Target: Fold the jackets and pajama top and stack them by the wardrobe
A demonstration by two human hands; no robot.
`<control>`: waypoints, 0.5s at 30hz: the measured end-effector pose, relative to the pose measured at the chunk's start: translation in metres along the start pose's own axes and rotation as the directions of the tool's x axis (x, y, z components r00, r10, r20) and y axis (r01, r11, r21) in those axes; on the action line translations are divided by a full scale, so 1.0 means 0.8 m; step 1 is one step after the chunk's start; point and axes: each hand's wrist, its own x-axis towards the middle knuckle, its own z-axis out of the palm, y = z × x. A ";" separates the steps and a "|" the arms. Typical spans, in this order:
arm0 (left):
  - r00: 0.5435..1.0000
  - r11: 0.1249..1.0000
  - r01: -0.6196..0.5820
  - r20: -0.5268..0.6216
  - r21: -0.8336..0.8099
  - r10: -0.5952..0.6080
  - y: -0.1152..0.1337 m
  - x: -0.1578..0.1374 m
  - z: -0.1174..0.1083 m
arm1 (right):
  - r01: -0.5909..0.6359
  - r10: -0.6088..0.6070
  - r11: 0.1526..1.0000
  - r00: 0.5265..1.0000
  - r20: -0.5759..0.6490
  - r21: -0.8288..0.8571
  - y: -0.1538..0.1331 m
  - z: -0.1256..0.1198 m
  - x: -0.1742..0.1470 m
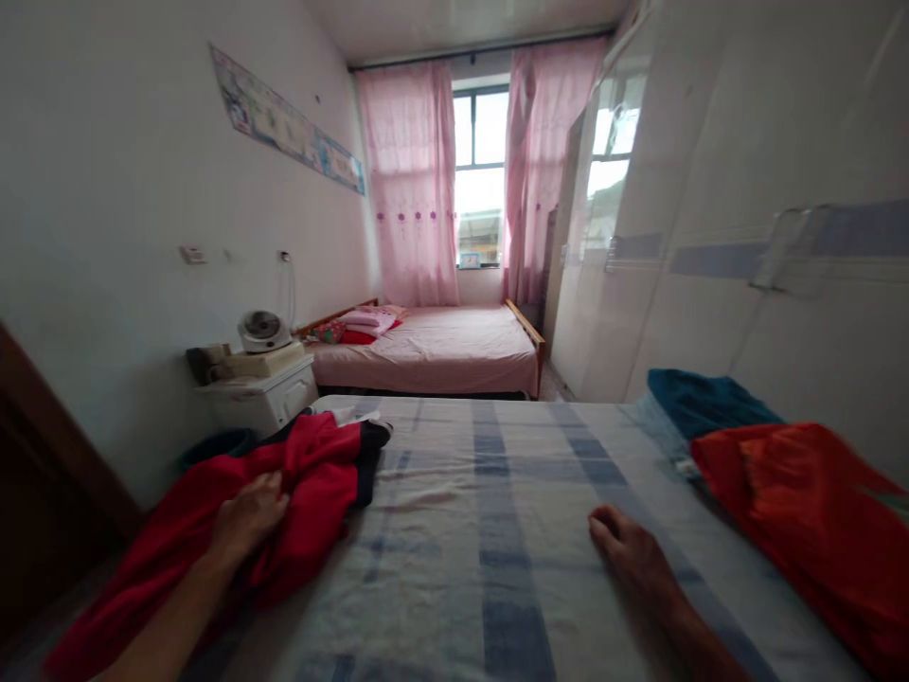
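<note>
On the left side of the bed lies a crumpled red garment point(305, 549) with dark trim; its exact kind is not clear. My left hand point(252, 511) is closed on its cloth, with the fingertips bunched in the fabric. Over the blue-and-white striped bed sheet point(440, 493), my right hand point(629, 549) is curled with its fingers closed, and nothing shows in it. Whether that hand touches the sheet cannot be told. A little white cloth point(347, 415) shows at the far edge of the red garment.
To the right lie an orange-red garment point(802, 511) and a teal cloth point(710, 403). A white wardrobe point(710, 322) lines that side. Beyond stands a second bed point(440, 350) with pink bedding. A small fan point(264, 330) sits on a white bedside cabinet point(262, 393) at left.
</note>
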 end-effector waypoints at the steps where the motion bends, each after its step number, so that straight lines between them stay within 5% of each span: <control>1: 0.999 1.000 -0.006 -0.044 -0.008 0.005 0.005 0.005 -0.008 | -0.004 0.005 1.000 1.000 -0.015 0.022 -0.003 0.001 -0.001; 5: 0.931 0.953 -0.263 -0.298 -0.152 0.209 0.072 0.011 -0.028 | -0.031 0.036 0.995 0.998 -0.051 0.092 -0.010 0.003 0.001; 8: 0.835 0.786 -0.523 -0.381 -0.329 0.396 0.155 -0.013 -0.018 | -0.032 0.045 0.992 0.992 -0.116 0.119 -0.018 -0.013 0.004; 12: 0.791 0.661 -0.611 -0.349 -0.436 0.502 0.237 -0.056 0.025 | 0.001 0.012 0.999 0.954 -0.300 0.042 -0.026 -0.082 0.003; 15: 0.788 0.634 -0.615 -0.340 -0.469 0.513 0.254 -0.074 0.056 | -0.055 -0.049 0.978 0.877 -0.479 -0.202 -0.004 -0.159 -0.008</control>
